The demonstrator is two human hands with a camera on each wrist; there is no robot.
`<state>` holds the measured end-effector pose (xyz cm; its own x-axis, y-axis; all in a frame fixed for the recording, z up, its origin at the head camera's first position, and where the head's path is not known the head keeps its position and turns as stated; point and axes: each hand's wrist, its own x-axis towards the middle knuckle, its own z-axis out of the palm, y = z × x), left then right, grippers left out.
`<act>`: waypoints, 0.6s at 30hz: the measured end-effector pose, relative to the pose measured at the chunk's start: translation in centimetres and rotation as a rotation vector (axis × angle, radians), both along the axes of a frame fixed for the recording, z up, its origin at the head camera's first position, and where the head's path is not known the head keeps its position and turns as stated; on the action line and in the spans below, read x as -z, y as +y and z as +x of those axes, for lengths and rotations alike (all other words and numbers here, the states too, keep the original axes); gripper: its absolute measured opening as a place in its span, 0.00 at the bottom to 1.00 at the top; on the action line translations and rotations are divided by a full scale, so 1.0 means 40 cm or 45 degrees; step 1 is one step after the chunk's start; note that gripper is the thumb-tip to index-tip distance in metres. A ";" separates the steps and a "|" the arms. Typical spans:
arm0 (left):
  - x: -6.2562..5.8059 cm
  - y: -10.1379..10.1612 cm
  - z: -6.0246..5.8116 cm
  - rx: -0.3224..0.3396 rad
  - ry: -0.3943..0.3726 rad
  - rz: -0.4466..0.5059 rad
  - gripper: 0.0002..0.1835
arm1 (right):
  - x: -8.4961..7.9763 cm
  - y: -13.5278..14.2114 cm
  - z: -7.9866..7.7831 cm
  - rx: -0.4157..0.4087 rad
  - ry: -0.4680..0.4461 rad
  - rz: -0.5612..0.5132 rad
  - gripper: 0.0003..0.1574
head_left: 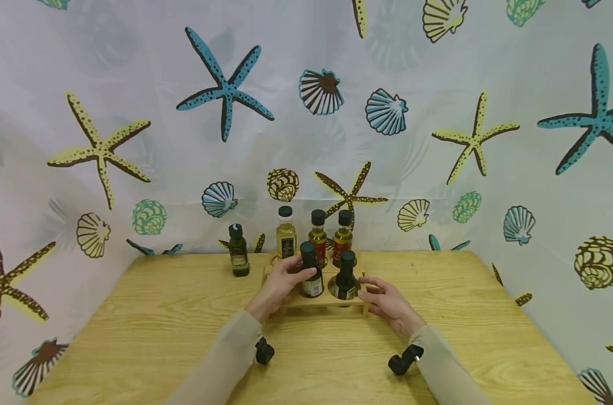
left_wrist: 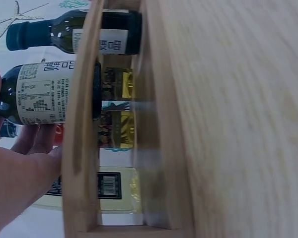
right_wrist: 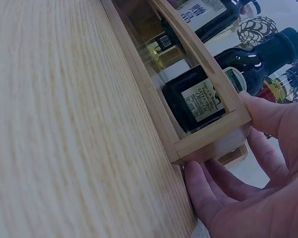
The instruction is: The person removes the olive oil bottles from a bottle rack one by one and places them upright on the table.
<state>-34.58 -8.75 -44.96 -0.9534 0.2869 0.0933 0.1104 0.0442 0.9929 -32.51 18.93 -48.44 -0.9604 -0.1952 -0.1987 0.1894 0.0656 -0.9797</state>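
My left hand (head_left: 283,282) holds a dark green bottle (head_left: 312,281) with a pale label, thumb and fingers round it. The base of this bottle (left_wrist: 47,94) is just through a front hole of the wooden rack (head_left: 306,302), above the lower board. My right hand (head_left: 390,306) grips the right end of the rack, with the thumb at the top edge and fingers at the side in the right wrist view. Beside it, a second dark green bottle (right_wrist: 203,99) stands lower in the other front hole.
In the rack's back row stand a pale yellow oil bottle (head_left: 286,236) and two bottles with red labels, one in the middle (head_left: 318,239) and one at right (head_left: 343,239). Another dark bottle (head_left: 239,253) stands on the wooden table (head_left: 185,326), left of the rack. A patterned curtain (head_left: 306,146) hangs behind.
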 end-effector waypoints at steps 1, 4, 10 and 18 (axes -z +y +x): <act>-0.005 0.000 -0.002 0.005 -0.006 0.028 0.27 | 0.000 0.000 -0.002 0.001 0.000 -0.003 0.32; -0.022 -0.002 -0.003 0.020 -0.033 0.092 0.27 | 0.001 0.000 -0.006 0.007 0.005 -0.011 0.32; -0.044 -0.009 0.008 0.022 -0.077 0.079 0.30 | 0.007 -0.001 -0.010 0.013 0.011 -0.018 0.32; -0.055 -0.021 0.012 -0.072 -0.065 0.014 0.33 | 0.011 -0.003 -0.009 0.012 0.024 -0.010 0.31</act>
